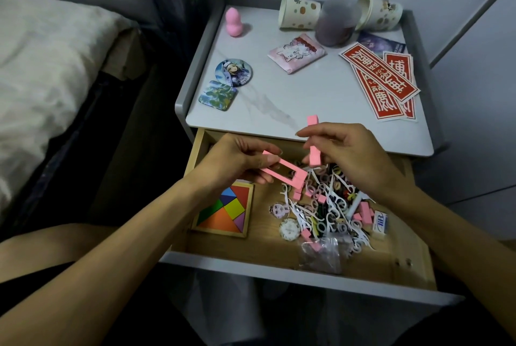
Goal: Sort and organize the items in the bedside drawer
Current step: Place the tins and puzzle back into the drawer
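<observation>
Drawer (268,248) stands open, near, below the nightstand top (307,100). Left hand (234,161) pinches a pink frame (300,176) over its far side. Right hand (349,150) pinches an upright pink bar (315,156) just right.

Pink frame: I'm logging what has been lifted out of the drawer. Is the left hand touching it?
Touching. The head view shows the left hand pinching the pink frame between thumb and fingers.
</observation>
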